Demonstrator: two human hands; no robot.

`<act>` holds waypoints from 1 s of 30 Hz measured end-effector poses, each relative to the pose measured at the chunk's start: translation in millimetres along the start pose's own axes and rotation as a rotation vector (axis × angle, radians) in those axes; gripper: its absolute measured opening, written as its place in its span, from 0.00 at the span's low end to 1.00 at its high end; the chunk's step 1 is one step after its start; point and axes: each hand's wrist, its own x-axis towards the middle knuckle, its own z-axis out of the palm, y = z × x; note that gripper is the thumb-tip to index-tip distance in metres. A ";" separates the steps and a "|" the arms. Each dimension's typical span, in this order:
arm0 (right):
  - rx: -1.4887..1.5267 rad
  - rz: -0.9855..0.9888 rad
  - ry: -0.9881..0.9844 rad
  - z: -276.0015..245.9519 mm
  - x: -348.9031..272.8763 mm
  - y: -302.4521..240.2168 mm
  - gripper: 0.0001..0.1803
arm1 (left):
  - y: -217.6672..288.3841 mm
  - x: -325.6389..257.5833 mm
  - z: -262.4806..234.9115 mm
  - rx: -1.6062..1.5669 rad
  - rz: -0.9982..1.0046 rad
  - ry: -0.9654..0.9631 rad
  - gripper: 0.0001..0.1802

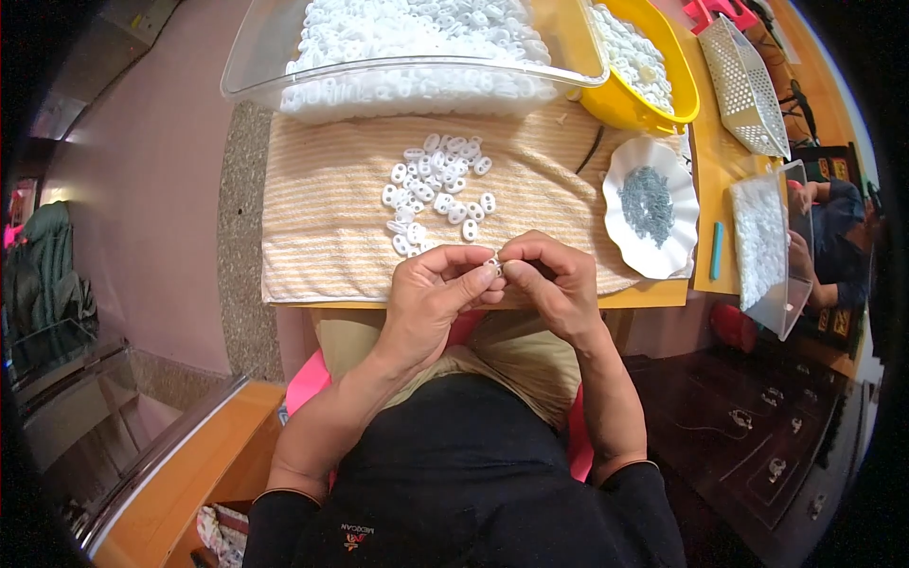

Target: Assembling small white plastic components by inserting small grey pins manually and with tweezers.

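At the near edge of the towel, my left hand (pixel 440 289) pinches a small white two-hole plastic piece (pixel 492 266) between thumb and fingers. My right hand (pixel 557 284) meets it from the other side, thumb and forefinger closed against the piece. Whatever those right fingertips grip is too small and covered to name. Just beyond my hands lies a loose heap of similar white two-hole pieces (pixel 437 180). To the right, a white fluted dish (pixel 682 241) holds many tiny grey-blue parts (pixel 647 204).
A large clear bin (pixel 417 95) full of white pieces stands at the back on the striped towel (pixel 322 208). Beside it is a yellow basin (pixel 684 85) of pale pieces. Farther right are a perforated basket (pixel 743 85), a blue-green stick (pixel 716 251) and a clear box (pixel 791 293).
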 end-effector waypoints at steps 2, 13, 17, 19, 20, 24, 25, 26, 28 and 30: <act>-0.018 -0.014 0.002 0.5 0.3 1.3 0.03 | 1.1 0.3 -0.2 0.005 -0.006 0.009 0.10; -0.014 0.017 -0.015 -0.5 1.0 2.3 0.04 | 1.3 -0.8 -0.5 0.022 -0.012 0.005 0.13; 0.001 0.005 -0.031 -0.9 0.4 1.9 0.03 | 1.1 -1.2 -0.8 0.019 -0.014 0.003 0.13; 0.001 0.005 -0.036 -1.2 0.0 2.0 0.03 | 1.6 -1.6 -0.5 0.018 -0.017 0.002 0.13; 0.017 0.008 -0.039 -1.5 -0.3 2.2 0.03 | 2.5 -1.9 0.3 0.020 -0.018 -0.001 0.13; 0.033 0.029 -0.055 -3.2 -1.1 0.2 0.03 | 2.9 -1.9 1.1 0.025 -0.022 -0.006 0.14; 0.033 0.029 -0.056 -3.4 -1.1 -0.2 0.03 | 2.6 -1.9 1.0 0.025 -0.021 -0.005 0.14; 0.034 0.036 -0.061 -3.5 -1.2 -0.6 0.04 | 2.1 -1.6 1.0 0.026 -0.020 -0.006 0.14; 0.035 0.043 -0.067 -3.4 -1.1 -1.7 0.04 | 1.7 -1.6 0.8 0.028 -0.019 -0.007 0.13; 0.032 0.042 -0.067 -2.8 -0.7 -2.6 0.04 | 1.5 -1.7 0.4 0.031 -0.021 -0.003 0.13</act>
